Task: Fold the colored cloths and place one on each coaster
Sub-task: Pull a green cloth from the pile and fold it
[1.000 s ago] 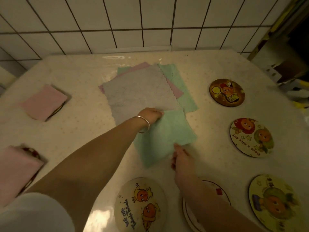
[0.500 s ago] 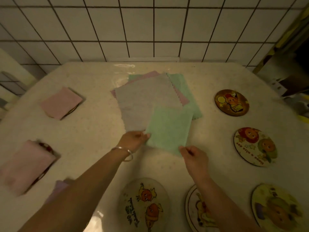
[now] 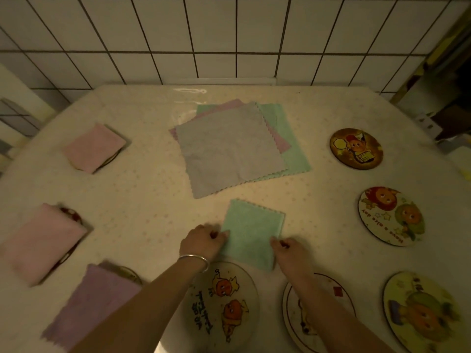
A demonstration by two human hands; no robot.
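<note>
Folded green cloth held at both near corners, just beyond the nearest coaster.

Head view: the green cloth [image 3: 253, 233] is pinched by the left hand [image 3: 201, 242] and the right hand [image 3: 290, 250]; its long axis runs away from the cartoon coaster [image 3: 224, 304], which lies just nearer, on the left hand's side.

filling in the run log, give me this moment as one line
step: folding green cloth | left hand: grips left edge | right hand: pinches right edge | covered coasters: three | bare coasters: five

A folded mint-green cloth [image 3: 252, 234] is pinched at both near edges by the left hand [image 3: 202, 242] and right hand [image 3: 293, 253] on the cream bench [image 3: 153, 215].
</note>
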